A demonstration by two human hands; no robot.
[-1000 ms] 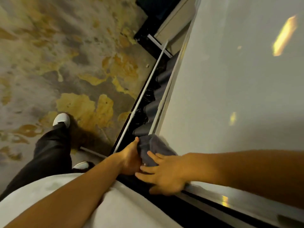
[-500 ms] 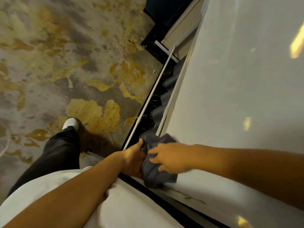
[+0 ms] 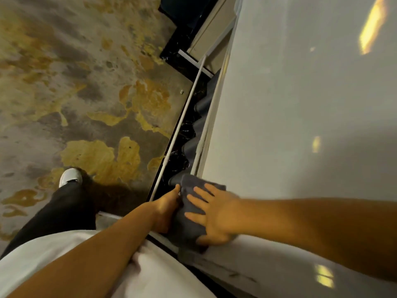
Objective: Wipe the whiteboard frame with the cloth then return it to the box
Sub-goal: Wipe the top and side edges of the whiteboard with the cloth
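A dark grey cloth (image 3: 189,224) is draped over the lower edge of the whiteboard (image 3: 300,125), on its pale frame (image 3: 209,134). My right hand (image 3: 217,216) lies flat on the cloth with fingers spread, pressing it against the board's edge. My left hand (image 3: 166,208) grips the cloth's left side from the floor side, thumb pointing up along it. No box is in view.
A thin white rail (image 3: 178,130) runs parallel to the frame, with dark folded material (image 3: 194,145) between them. Worn grey and yellow floor (image 3: 86,93) lies to the left. My dark trouser leg and white shoe (image 3: 69,177) stand near the rail.
The cloth has spread farther down over the board's edge. My right hand went from curled fingers to a flat, spread palm on it. The left hand stayed beside the cloth.
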